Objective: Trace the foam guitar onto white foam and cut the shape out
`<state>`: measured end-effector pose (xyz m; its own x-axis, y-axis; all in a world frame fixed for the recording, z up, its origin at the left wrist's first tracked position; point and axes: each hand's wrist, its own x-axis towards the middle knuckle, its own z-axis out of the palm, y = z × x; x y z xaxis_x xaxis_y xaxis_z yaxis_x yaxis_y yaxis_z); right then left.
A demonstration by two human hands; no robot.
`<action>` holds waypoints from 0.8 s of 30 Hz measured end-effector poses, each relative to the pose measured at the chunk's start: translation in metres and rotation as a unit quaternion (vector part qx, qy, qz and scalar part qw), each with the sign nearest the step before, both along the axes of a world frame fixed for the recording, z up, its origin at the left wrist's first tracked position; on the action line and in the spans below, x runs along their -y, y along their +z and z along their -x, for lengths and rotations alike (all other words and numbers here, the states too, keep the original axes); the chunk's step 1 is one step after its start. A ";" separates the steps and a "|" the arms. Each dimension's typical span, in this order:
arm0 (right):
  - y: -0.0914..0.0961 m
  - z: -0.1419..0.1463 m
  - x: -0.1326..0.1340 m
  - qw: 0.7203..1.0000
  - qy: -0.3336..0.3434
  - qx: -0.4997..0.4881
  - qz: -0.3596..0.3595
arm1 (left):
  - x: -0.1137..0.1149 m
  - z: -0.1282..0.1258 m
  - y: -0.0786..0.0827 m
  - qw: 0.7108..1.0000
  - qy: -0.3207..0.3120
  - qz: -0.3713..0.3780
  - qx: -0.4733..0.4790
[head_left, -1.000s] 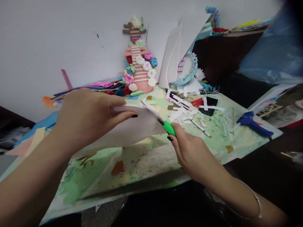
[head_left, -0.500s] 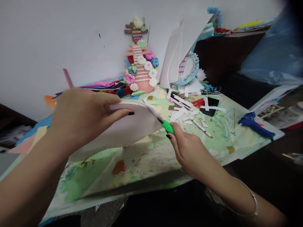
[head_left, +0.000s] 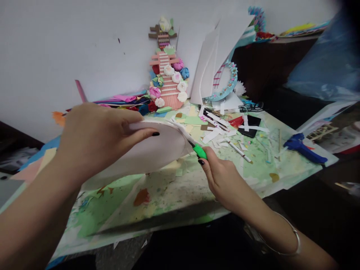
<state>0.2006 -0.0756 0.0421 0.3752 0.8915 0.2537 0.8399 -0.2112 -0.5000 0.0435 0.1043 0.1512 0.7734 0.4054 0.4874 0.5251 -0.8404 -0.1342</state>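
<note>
A cluttered counter [head_left: 174, 191] lies below; above it, a white sheet [head_left: 154, 153] is pinched in the left hand [head_left: 98, 135]; the right hand [head_left: 221, 174] grips green-handled scissors [head_left: 199, 151] at its curved edge; trimming seems in hand; another snip would call for a steady sheet, blades following the curve.

The left hand [head_left: 98, 137] pinches, thumb [head_left: 142, 136] extended, the left forearm [head_left: 36, 208] slanting up from the lower left, while the right hand [head_left: 222, 178] curls closed, the right forearm [head_left: 258, 215] reaching inward.

White sheet [head_left: 157, 150], green-handled tool [head_left: 200, 151]; both in hands [head_left: 95, 138].
</note>
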 end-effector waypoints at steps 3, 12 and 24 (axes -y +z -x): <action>-0.001 -0.001 -0.001 1.000 0.003 -0.016 0.000 | 0.001 0.000 0.001 0.999 0.041 -0.030 0.006; -0.006 -0.001 -0.002 1.000 -0.004 -0.016 -0.001 | 0.001 0.000 0.001 0.999 0.044 -0.029 0.004; -0.015 -0.004 -0.004 0.999 -0.001 -0.032 0.000 | -0.005 0.001 -0.005 0.997 0.021 -0.056 0.047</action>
<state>0.2042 -0.0718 0.0270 0.3922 0.8909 0.2291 0.8055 -0.2124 -0.5532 0.0421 0.1097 0.1466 0.7062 0.3750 0.6006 0.5737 -0.8002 -0.1748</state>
